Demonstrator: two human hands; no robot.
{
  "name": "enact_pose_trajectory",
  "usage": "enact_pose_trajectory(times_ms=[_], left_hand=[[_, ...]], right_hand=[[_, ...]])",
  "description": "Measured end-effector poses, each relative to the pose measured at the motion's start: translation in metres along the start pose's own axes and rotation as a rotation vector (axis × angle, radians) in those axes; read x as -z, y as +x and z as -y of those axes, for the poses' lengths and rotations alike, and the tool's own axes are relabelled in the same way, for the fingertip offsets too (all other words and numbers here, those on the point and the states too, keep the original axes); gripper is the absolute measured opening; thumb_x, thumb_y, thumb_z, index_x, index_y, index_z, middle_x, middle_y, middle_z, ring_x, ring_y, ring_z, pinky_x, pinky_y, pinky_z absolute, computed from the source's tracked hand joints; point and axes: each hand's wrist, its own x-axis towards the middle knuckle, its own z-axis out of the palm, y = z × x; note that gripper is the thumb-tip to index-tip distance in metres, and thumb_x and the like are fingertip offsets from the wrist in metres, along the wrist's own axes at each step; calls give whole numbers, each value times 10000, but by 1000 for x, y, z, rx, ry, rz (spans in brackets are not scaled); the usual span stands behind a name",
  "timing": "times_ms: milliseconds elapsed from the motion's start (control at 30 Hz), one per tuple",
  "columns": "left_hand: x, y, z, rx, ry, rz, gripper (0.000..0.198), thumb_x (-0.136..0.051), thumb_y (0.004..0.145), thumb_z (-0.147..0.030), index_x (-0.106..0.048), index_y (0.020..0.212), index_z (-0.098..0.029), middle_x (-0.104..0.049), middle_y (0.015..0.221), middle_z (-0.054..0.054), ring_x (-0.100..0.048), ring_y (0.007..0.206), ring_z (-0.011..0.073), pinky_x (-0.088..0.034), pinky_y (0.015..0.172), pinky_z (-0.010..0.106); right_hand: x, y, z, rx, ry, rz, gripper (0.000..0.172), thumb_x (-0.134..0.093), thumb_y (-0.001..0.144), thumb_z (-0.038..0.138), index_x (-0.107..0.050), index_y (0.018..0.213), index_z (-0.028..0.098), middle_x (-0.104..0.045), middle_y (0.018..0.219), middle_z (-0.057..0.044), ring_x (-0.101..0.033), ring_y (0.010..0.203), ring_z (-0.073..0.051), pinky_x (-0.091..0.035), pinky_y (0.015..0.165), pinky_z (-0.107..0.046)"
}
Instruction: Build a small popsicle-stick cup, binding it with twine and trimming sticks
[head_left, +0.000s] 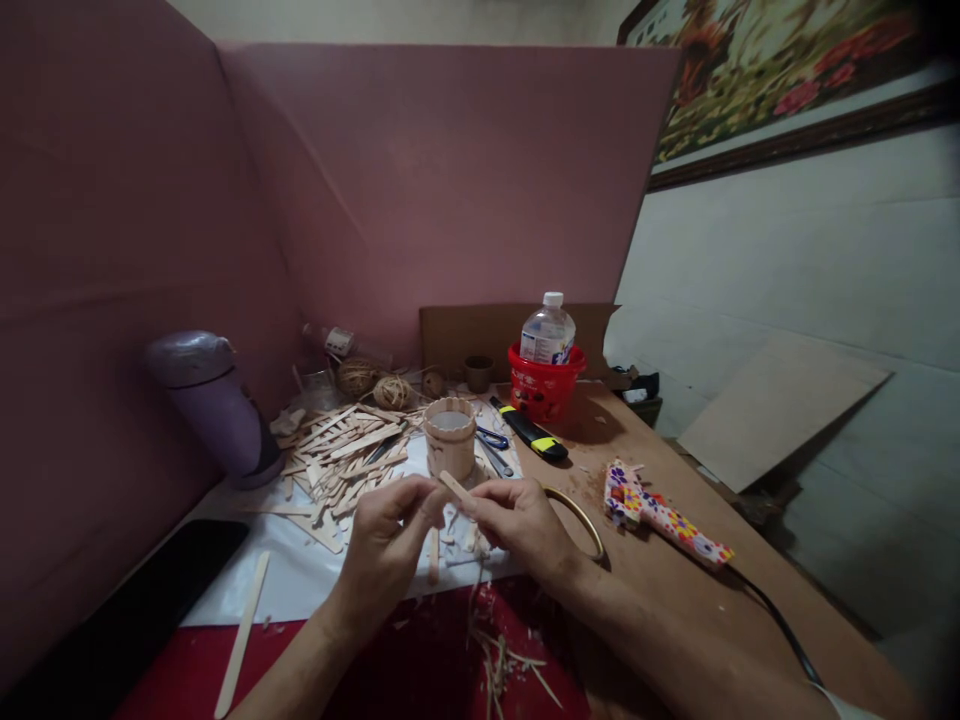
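Observation:
A short piece of wooden stick (455, 488) is held up between my two hands, in front of a small round cup covered in wooden sticks (450, 445). My right hand (521, 520) pinches its lower right end between thumb and fingers. The fingers of my left hand (396, 525) are pressed together at its left side; whether they grip the stick or something finer is too small to tell. Behind my left hand lies a heap of loose wooden sticks (352, 450) on white sheeting.
Nearby are a black-and-yellow utility knife (534, 433), blue-handled scissors (493, 438), a tape roll (581, 515) and a flowered glue gun (664, 515). A red bucket (544, 388) holds a bottle (548, 335). Left stand a purple tumbler (217, 410) and a dark phone-like slab (187, 570).

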Motion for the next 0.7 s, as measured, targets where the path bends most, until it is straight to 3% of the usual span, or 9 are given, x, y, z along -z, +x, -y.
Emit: enact_pose_trajectory(times_ms=[67,133,200,267,333,400,500,567,700], left_hand=[[3,-4,-7,70,-100,162,350,-568,813,-352,-656,520,-181,-554,459,13,-487,456,119,-397,501,230],[7,-9,-15,196,-269,531,319,-621,766,-374,-708,523,-188,-606,472,44,-522,453,140,-414,485,248],[8,-14,-20,351,-402,911,226,-729,659,-318,-774,858,-220,-736,789,100,-640,649,214,-474,576,290],[6,-18,-21,452,-423,1065,277,-701,685,-284,-757,951,-225,-740,886,119,-653,680,220,-473,571,290],[2,-18,-19,500,-406,989,201,-650,729,-265,-774,874,-199,-736,751,112,-598,527,167,-413,460,247],[-1,-15,-14,438,-369,747,171,-639,738,-262,-773,808,-181,-692,610,77,-508,428,118,-355,407,217],[-1,-6,-6,108,-156,287,150,-615,768,-241,-741,829,-188,-653,640,42,-529,528,120,-418,504,225],[0,-1,-1,-127,79,89,159,-578,797,-195,-709,887,-187,-642,746,47,-549,620,129,-436,564,234],[2,5,11,-379,488,15,192,-511,837,-140,-678,929,-169,-619,868,77,-573,717,149,-457,620,259]], right_hand=[[1,1,1,2,9,-23,238,-617,753,340,-699,670,133,-432,450,50,-336,431,-70,-256,413,-206],[1,2,1,0,19,-32,218,-616,742,318,-690,655,132,-422,438,55,-325,423,-68,-252,407,-203],[2,3,-1,5,4,-24,210,-610,743,306,-695,665,131,-420,436,57,-321,421,-67,-256,410,-202],[2,3,-2,32,-41,-19,226,-598,763,314,-706,685,131,-449,462,46,-344,440,-72,-275,426,-203],[2,3,-4,71,-101,-30,247,-587,784,328,-717,705,133,-520,523,23,-410,490,-86,-316,463,-207],[1,2,-5,97,-155,-37,255,-577,800,325,-726,721,134,-588,590,3,-481,557,-107,-359,515,-214],[0,1,-5,106,-196,-36,246,-567,808,302,-731,731,136,-609,604,1,-510,580,-118,-369,541,-225],[0,0,-5,111,-212,-37,244,-569,808,303,-728,718,141,-585,580,10,-489,563,-114,-354,529,-228],[-1,-2,-2,129,-249,-40,263,-564,819,310,-711,673,148,-531,548,22,-450,546,-104,-327,509,-224]])
